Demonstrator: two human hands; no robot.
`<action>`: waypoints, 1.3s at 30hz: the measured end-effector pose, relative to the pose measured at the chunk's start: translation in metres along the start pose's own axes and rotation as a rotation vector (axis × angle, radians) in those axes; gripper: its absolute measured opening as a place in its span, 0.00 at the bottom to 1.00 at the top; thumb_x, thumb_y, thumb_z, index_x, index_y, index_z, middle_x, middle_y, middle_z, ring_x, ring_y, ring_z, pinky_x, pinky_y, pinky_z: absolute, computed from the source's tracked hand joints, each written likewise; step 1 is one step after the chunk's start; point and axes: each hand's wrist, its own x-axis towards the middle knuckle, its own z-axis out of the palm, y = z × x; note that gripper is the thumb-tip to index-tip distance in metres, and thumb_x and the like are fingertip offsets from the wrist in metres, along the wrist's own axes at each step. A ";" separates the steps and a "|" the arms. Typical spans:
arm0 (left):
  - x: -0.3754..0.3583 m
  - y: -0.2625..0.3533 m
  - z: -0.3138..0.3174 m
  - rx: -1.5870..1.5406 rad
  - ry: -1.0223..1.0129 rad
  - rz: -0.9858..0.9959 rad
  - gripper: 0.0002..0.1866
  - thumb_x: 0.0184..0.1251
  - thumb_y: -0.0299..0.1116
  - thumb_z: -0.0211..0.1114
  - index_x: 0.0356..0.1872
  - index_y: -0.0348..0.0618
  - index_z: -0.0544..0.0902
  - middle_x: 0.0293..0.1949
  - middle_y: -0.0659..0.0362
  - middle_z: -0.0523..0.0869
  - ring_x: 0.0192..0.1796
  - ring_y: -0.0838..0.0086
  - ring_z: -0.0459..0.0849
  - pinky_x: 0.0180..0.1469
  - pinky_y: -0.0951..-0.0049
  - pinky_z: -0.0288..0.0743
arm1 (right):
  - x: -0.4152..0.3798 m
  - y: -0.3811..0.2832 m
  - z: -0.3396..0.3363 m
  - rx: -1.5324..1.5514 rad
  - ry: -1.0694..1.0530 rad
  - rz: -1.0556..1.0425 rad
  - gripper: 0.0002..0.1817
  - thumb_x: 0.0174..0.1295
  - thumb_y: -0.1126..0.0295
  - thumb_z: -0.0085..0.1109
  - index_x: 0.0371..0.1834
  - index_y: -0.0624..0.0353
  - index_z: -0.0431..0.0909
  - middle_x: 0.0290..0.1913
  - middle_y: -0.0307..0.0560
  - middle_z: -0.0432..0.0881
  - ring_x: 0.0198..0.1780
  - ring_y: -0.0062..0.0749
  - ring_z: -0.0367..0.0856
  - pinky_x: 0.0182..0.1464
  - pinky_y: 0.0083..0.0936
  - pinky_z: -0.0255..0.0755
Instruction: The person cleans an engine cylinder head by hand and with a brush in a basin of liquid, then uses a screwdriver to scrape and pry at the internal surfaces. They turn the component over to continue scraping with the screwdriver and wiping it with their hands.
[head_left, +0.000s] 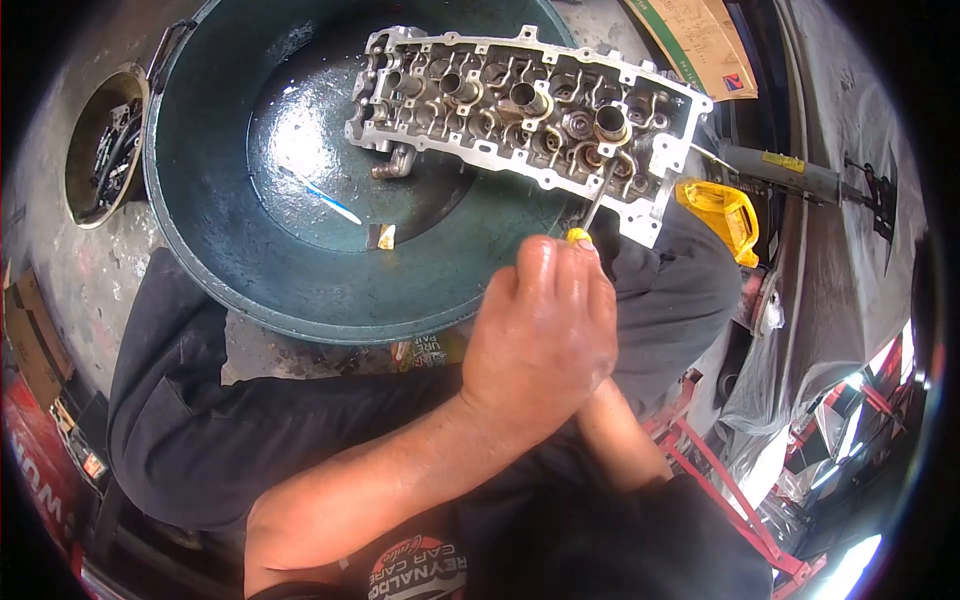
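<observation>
An aluminium cylinder head (555, 172) lies slantwise across the right side of a large green basin (215, 270), its valve side up. My left hand (545, 315) is closed, back upward, just below the head's near edge. From its fingers a screwdriver (598, 203) with a yellow handle end reaches into the head, its metal tip among the valve seats at the right end. My right forearm (620, 440) passes beneath the left hand, which hides the right hand and its fingers. A slim blue-and-white stick (325, 195) and a small stained scrap (381, 236) lie in the basin.
A yellow jug (722, 218) stands right of the head. At the left, a round container (88, 180) holds metal parts. Cardboard (700, 45) lies at the upper right, and a red metal frame (720, 475) stands at the lower right. My legs flank the basin.
</observation>
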 end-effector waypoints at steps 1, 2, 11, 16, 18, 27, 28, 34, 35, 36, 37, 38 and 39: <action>0.000 -0.003 0.000 -0.020 -0.001 -0.018 0.21 0.55 0.27 0.68 0.51 0.31 0.83 0.39 0.52 0.79 0.42 0.60 0.79 0.34 0.66 0.78 | 0.002 0.000 -0.001 -0.008 0.005 -0.007 0.16 0.80 0.60 0.54 0.53 0.62 0.81 0.48 0.40 0.85 0.46 0.22 0.82 0.50 0.23 0.78; 0.001 -0.005 0.000 -0.040 0.000 -0.036 0.21 0.55 0.26 0.68 0.52 0.31 0.82 0.39 0.52 0.79 0.42 0.59 0.78 0.35 0.66 0.79 | 0.005 0.000 -0.002 -0.018 0.009 -0.012 0.16 0.80 0.59 0.54 0.53 0.62 0.81 0.48 0.40 0.85 0.46 0.22 0.82 0.50 0.23 0.78; -0.002 -0.018 -0.004 -0.087 0.003 -0.006 0.22 0.55 0.25 0.67 0.53 0.31 0.81 0.39 0.51 0.78 0.41 0.58 0.78 0.34 0.65 0.79 | 0.010 0.001 0.004 0.032 0.096 -0.004 0.14 0.80 0.62 0.53 0.49 0.61 0.82 0.45 0.40 0.85 0.46 0.21 0.82 0.50 0.23 0.78; -0.002 -0.016 -0.007 0.008 0.041 0.068 0.20 0.55 0.26 0.68 0.51 0.30 0.82 0.38 0.52 0.79 0.39 0.61 0.78 0.33 0.68 0.78 | 0.007 -0.007 0.004 -0.012 0.050 0.051 0.14 0.80 0.62 0.53 0.50 0.61 0.81 0.46 0.39 0.85 0.46 0.21 0.81 0.49 0.23 0.78; -0.004 -0.010 -0.009 0.076 0.039 0.090 0.20 0.54 0.27 0.68 0.49 0.29 0.83 0.38 0.52 0.80 0.40 0.62 0.78 0.33 0.69 0.77 | 0.005 -0.010 0.007 0.058 0.020 0.049 0.14 0.81 0.62 0.53 0.51 0.61 0.81 0.46 0.39 0.85 0.46 0.21 0.81 0.49 0.23 0.78; 0.008 0.020 -0.014 0.132 -0.102 0.014 0.15 0.57 0.28 0.69 0.43 0.29 0.86 0.37 0.53 0.79 0.38 0.65 0.77 0.29 0.73 0.75 | -0.021 -0.013 -0.004 0.128 -0.036 0.071 0.14 0.80 0.62 0.53 0.51 0.61 0.81 0.46 0.39 0.85 0.46 0.21 0.81 0.49 0.23 0.78; 0.009 0.023 -0.010 0.176 -0.112 0.009 0.15 0.57 0.28 0.70 0.44 0.28 0.86 0.37 0.54 0.79 0.38 0.65 0.77 0.28 0.74 0.75 | -0.022 -0.013 -0.005 0.124 -0.034 0.070 0.14 0.80 0.62 0.53 0.51 0.61 0.81 0.46 0.39 0.85 0.46 0.21 0.81 0.49 0.23 0.78; 0.009 0.028 0.000 0.214 -0.114 -0.018 0.15 0.57 0.28 0.70 0.45 0.28 0.85 0.36 0.56 0.78 0.39 0.67 0.78 0.27 0.76 0.76 | -0.026 -0.010 -0.008 0.091 -0.030 0.077 0.14 0.80 0.62 0.53 0.51 0.61 0.81 0.46 0.39 0.85 0.46 0.20 0.81 0.49 0.23 0.78; 0.009 0.024 -0.004 0.158 -0.100 -0.016 0.15 0.57 0.28 0.70 0.45 0.29 0.85 0.36 0.57 0.78 0.39 0.67 0.78 0.27 0.76 0.76 | -0.026 -0.010 -0.008 0.088 -0.032 0.077 0.14 0.80 0.62 0.53 0.51 0.61 0.81 0.46 0.39 0.85 0.46 0.20 0.81 0.49 0.23 0.78; 0.008 0.021 -0.006 0.101 -0.088 -0.015 0.15 0.57 0.28 0.70 0.44 0.29 0.85 0.36 0.57 0.78 0.39 0.67 0.78 0.27 0.76 0.77 | -0.024 -0.008 -0.007 0.085 -0.031 0.078 0.14 0.80 0.62 0.53 0.51 0.61 0.81 0.45 0.39 0.85 0.46 0.20 0.81 0.49 0.23 0.78; 0.007 0.019 -0.006 0.101 -0.083 -0.032 0.16 0.57 0.28 0.69 0.46 0.29 0.85 0.36 0.57 0.78 0.39 0.67 0.78 0.27 0.75 0.77 | -0.022 -0.008 -0.007 0.078 -0.033 0.073 0.14 0.80 0.62 0.53 0.51 0.61 0.81 0.45 0.39 0.85 0.45 0.20 0.81 0.49 0.23 0.78; 0.006 0.018 -0.005 0.098 -0.079 -0.049 0.17 0.57 0.28 0.69 0.47 0.29 0.84 0.36 0.57 0.78 0.39 0.67 0.79 0.27 0.74 0.78 | -0.021 -0.007 -0.007 0.069 -0.030 0.070 0.14 0.80 0.62 0.53 0.51 0.61 0.81 0.45 0.39 0.85 0.45 0.20 0.81 0.48 0.23 0.78; 0.005 0.017 -0.005 0.095 -0.074 -0.066 0.18 0.57 0.28 0.69 0.49 0.29 0.84 0.36 0.57 0.77 0.39 0.67 0.79 0.28 0.73 0.79 | -0.017 -0.006 -0.007 0.056 -0.028 0.063 0.14 0.80 0.62 0.53 0.51 0.62 0.81 0.45 0.39 0.85 0.45 0.20 0.81 0.48 0.23 0.78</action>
